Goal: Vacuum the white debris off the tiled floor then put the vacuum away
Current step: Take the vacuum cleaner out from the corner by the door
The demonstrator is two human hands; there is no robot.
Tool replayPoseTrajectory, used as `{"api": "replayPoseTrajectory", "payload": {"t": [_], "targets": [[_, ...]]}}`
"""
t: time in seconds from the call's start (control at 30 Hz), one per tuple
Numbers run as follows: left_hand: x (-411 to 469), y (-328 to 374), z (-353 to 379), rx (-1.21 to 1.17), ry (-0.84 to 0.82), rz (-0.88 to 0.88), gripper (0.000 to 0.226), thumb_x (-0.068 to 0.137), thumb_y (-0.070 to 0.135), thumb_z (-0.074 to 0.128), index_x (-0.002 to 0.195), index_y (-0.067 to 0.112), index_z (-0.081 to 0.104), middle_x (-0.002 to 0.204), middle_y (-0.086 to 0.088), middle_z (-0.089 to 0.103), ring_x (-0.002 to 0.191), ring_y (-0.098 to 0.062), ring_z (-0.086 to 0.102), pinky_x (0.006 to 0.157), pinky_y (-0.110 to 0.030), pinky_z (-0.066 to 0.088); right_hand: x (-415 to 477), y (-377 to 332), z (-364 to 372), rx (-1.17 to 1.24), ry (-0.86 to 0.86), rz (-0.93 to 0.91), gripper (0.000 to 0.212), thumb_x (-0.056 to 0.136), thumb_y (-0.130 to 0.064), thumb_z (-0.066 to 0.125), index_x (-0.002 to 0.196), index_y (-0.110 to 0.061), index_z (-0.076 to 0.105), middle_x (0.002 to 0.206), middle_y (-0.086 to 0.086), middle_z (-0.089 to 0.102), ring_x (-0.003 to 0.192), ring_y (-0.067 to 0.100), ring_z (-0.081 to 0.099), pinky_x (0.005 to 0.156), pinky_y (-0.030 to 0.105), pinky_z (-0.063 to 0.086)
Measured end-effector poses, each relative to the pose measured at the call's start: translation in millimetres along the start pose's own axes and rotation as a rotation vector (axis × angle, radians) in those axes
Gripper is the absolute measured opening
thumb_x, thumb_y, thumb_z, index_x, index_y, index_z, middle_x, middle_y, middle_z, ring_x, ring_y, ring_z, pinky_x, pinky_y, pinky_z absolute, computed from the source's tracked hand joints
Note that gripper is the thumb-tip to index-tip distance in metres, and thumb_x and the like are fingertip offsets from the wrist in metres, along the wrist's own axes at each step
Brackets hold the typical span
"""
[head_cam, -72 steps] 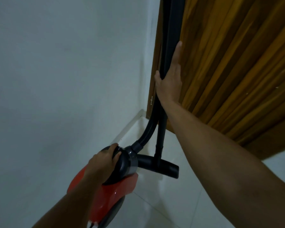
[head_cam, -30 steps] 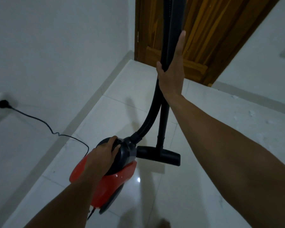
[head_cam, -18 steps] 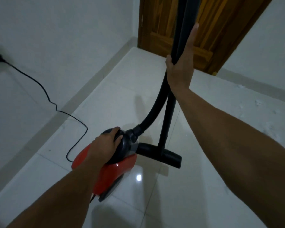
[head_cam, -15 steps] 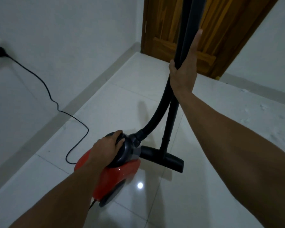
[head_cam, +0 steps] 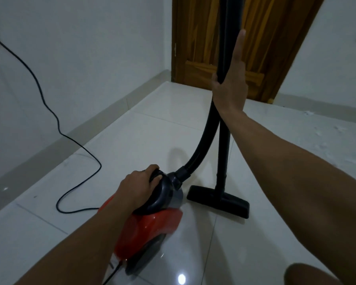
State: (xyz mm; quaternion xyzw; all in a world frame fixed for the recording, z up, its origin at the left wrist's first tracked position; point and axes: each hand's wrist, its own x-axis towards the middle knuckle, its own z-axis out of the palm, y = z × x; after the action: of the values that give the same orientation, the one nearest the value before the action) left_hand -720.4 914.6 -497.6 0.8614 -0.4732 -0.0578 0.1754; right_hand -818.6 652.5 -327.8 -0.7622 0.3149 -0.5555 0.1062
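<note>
Under your feet the tiled floor [head_cam: 132, 140] runs glossy and pale to the white wall [head_cam: 80, 48] on the left and to a wooden door [head_cam: 265, 38] at the far end, whose top is cut off by the frame. Your vacuum [head_cam: 150, 225], red-bodied with a dark front dome, sits low and centre on the tiles; you can read no brand or label on it, and its rear end is hidden behind your left forearm. Its hose [head_cam: 203, 140] curves up from the dome beside the straight tube [head_cam: 222, 157], and both run out of view at the top. At the tube's foot the black floor head [head_cam: 218, 201] rests flat on the tiles just beside the vacuum. Your right hand [head_cam: 230, 89] holds hose and tube together, thumb hooked round the left side, fingers laid straight up along them. Your left hand [head_cam: 140, 190] is curled over the dome's handle, fingertips tucked in. Along the left wall the black cord [head_cam: 56, 120] drops, loops on the floor and disappears behind your left arm; its upper end is cut off at the frame's edge. White debris [head_cam: 321, 130] lies scattered at far right, faint and too small to make out clearly.
</note>
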Motion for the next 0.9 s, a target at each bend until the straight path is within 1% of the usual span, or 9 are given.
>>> {"api": "replayPoseTrajectory", "payload": {"t": [0.13,0.27,0.43,0.53,0.63,0.7,0.77,0.83,0.9], "targets": [[3.2,0.8,16.2,-0.008,0.030,0.072,0.040,0.103,0.050,0.042,0.137,0.031,0.050,0.104,-0.010,0.072,0.093,-0.033,0.067,0.080,-0.040,0.053,-8.3,16.4,-3.9,-0.027,0.047,0.006,0.080,0.096,-0.014,0.059,0.161,-0.015,0.012,0.123,0.008,0.057,0.083,0.008,0.058,0.067,0.023,0.055],[5.7,-9.5,20.4,0.035,0.058,0.132,0.041,0.102,0.051,0.041,0.137,0.031,0.051,0.104,-0.009,0.073,0.093,-0.031,0.066,0.080,-0.040,0.052,-18.3,24.8,-14.3,-0.052,0.092,0.053,0.078,0.098,-0.017,0.060,0.161,-0.016,0.014,0.132,0.007,0.055,0.090,0.001,0.050,0.062,0.005,0.036],[0.9,-12.7,26.2,0.044,0.110,0.134,0.043,0.102,0.053,0.040,0.138,0.032,0.050,0.108,-0.012,0.071,0.096,-0.034,0.065,0.081,-0.042,0.053,-38.8,17.4,-26.3,-0.016,0.176,0.056,0.079,0.097,-0.015,0.061,0.160,-0.011,0.015,0.130,0.007,0.056,0.073,-0.004,0.051,0.057,0.006,0.042],[-5.2,-8.4,26.0,0.063,0.118,0.124,0.044,0.102,0.054,0.038,0.139,0.032,0.049,0.111,-0.011,0.071,0.098,-0.034,0.065,0.082,-0.043,0.053,-49.2,6.1,-36.7,0.012,0.160,0.058,0.072,0.097,-0.015,0.062,0.158,-0.007,0.022,0.142,0.011,0.050,0.094,-0.003,0.047,0.063,0.007,0.038],[-8.9,-5.6,24.4,0.081,0.131,0.114,0.046,0.102,0.054,0.035,0.141,0.033,0.048,0.117,-0.007,0.070,0.102,-0.033,0.065,0.083,-0.043,0.053,-53.7,-2.4,-40.9,0.027,0.117,0.063,0.076,0.098,-0.018,0.060,0.160,-0.011,0.015,0.137,0.012,0.053,0.097,0.006,0.054,0.072,0.019,0.047],[-9.5,-4.3,25.2,0.099,0.141,0.125,0.046,0.102,0.054,0.035,0.142,0.034,0.048,0.120,-0.005,0.070,0.103,-0.032,0.065,0.084,-0.043,0.053,-53.2,-2.2,-42.4,0.073,0.126,0.066,0.087,0.096,-0.015,0.063,0.162,-0.017,0.005,0.141,0.012,0.053,0.090,-0.004,0.055,0.074,0.019,0.050],[-7.9,-5.3,24.4,0.107,0.146,0.124,0.046,0.102,0.054,0.035,0.142,0.035,0.048,0.121,-0.004,0.069,0.104,-0.031,0.065,0.085,-0.042,0.053,-53.3,-1.9,-43.6,0.145,0.121,0.103,0.098,0.093,-0.012,0.068,0.161,-0.019,-0.002,0.156,0.009,0.040,0.075,-0.019,0.051,0.070,0.005,0.047],[-7.8,-5.3,25.4,0.117,0.155,0.118,0.045,0.102,0.054,0.035,0.141,0.035,0.048,0.120,-0.004,0.070,0.103,-0.031,0.065,0.083,-0.041,0.053,-56.1,-1.2,-41.1,0.238,0.101,0.235,0.100,0.089,-0.015,0.073,0.161,-0.022,0.004,0.146,-0.004,0.047,0.069,-0.024,0.047,0.068,-0.001,0.045],[-7.4,-4.4,25.8,0.130,0.165,0.123,0.044,0.102,0.054,0.036,0.140,0.036,0.049,0.119,-0.003,0.070,0.102,-0.031,0.066,0.082,-0.041,0.052,-58.5,1.2,-37.2,0.314,0.050,0.368,0.081,0.085,-0.022,0.077,0.153,-0.021,0.033,0.121,-0.012,0.054,0.080,-0.014,0.052,0.078,0.010,0.053]]}}
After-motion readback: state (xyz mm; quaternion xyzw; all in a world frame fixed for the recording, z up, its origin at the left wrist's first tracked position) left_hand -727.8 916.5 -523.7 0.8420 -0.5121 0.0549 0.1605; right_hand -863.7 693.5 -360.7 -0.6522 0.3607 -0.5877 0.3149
